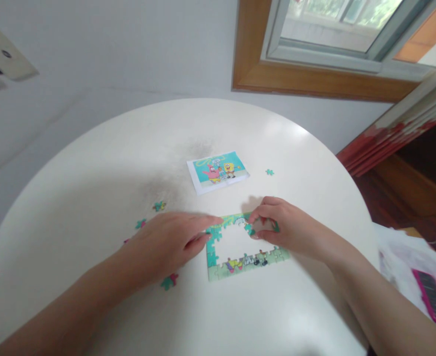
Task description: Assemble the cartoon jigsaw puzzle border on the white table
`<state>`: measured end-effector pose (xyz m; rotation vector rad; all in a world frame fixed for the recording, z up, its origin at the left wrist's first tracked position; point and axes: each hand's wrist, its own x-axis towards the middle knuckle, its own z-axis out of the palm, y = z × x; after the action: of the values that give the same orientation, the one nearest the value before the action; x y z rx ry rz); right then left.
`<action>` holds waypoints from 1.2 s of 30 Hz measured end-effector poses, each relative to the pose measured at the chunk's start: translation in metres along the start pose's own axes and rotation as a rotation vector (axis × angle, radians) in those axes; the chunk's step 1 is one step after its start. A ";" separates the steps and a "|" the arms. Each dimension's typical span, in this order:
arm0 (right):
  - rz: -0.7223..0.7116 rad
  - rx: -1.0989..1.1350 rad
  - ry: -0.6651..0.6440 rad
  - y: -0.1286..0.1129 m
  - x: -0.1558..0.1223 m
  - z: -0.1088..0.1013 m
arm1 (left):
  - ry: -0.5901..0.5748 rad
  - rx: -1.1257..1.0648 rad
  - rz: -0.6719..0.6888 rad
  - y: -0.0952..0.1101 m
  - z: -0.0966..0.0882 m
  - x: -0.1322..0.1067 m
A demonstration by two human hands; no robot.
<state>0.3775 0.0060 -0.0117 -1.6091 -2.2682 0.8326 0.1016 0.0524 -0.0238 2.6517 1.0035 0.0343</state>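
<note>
A jigsaw puzzle (212,272) lies on the table with its border joined and its middle showing bare table. My right hand (283,222) pinches a small teal puzzle piece (249,229) between thumb and fingertips, just inside the top border. At the upper left corner, my left hand (166,242) rests with its index finger stretched onto the border; thumb and index are apart, and no piece shows between them. Loose pieces lie around that hand, among them a teal and pink piece (169,282) and a teal and yellow piece (159,205).
Beyond the puzzle lies a printed cartoon picture card (220,170). One loose teal piece (270,172) sits to its right. The round white table (92,163) stands near a wall and window. A pink-edged phone (433,296) lies at the lower right.
</note>
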 end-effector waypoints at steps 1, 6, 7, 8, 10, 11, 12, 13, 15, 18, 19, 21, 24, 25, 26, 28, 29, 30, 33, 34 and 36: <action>-0.005 0.003 -0.004 0.001 0.000 0.000 | 0.002 0.000 0.002 0.000 0.001 0.000; -0.032 0.031 -0.028 0.002 -0.002 -0.003 | 0.019 -0.010 0.016 0.000 0.001 0.002; -0.041 0.039 -0.034 0.002 -0.003 -0.003 | 0.019 -0.015 0.016 0.001 0.000 0.003; -0.048 0.050 -0.039 0.001 -0.004 -0.004 | 0.017 -0.018 0.015 0.001 0.000 0.003; -0.056 0.078 -0.045 0.001 -0.005 -0.006 | 0.013 -0.018 0.009 0.002 -0.001 0.003; -0.060 0.086 -0.043 0.001 -0.006 -0.006 | 0.011 -0.016 0.007 0.002 -0.001 0.002; -0.062 0.083 -0.035 0.001 -0.006 -0.007 | 0.012 -0.016 0.007 0.002 -0.001 0.002; -0.063 0.069 -0.025 0.000 -0.006 -0.007 | 0.016 -0.017 0.006 0.001 -0.001 0.001; -0.053 0.019 -0.009 0.000 -0.005 -0.006 | 0.024 -0.019 0.013 0.000 -0.001 0.001; -0.026 -0.030 -0.019 -0.002 -0.003 -0.003 | 0.019 -0.005 0.021 0.000 0.000 0.000; -0.027 -0.031 -0.028 -0.003 -0.002 -0.003 | 0.019 0.001 0.022 -0.001 0.000 0.001; -0.042 -0.024 -0.039 -0.005 -0.001 -0.002 | 0.023 0.003 0.027 -0.001 0.001 0.001; -0.062 -0.013 -0.051 -0.007 -0.001 -0.002 | 0.023 -0.009 0.027 -0.001 0.002 0.001; -0.069 -0.012 -0.053 -0.007 -0.001 -0.002 | 0.019 -0.012 0.024 -0.001 0.002 0.002; -0.077 -0.011 -0.053 -0.007 -0.001 -0.002 | 0.019 -0.015 0.020 -0.001 0.002 0.002; -0.084 -0.004 -0.051 -0.007 -0.002 -0.001 | 0.015 -0.018 0.020 0.000 0.001 0.002; -0.079 0.004 -0.049 -0.006 -0.002 -0.001 | 0.015 -0.020 0.021 0.000 0.001 0.003; -0.070 0.015 -0.047 -0.006 -0.002 -0.001 | 0.014 -0.020 0.022 0.001 0.000 0.003; -0.055 0.050 -0.045 -0.004 -0.003 0.000 | 0.009 -0.010 0.019 0.002 -0.001 0.003; -0.059 0.057 -0.048 -0.004 -0.003 0.000 | 0.005 -0.004 0.014 0.002 -0.001 0.002; -0.068 0.065 -0.052 -0.004 -0.003 0.000 | -0.004 0.003 0.011 0.002 -0.002 0.002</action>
<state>0.3748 0.0024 -0.0091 -1.4906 -2.2917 0.9317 0.1043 0.0529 -0.0220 2.6592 0.9891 0.0303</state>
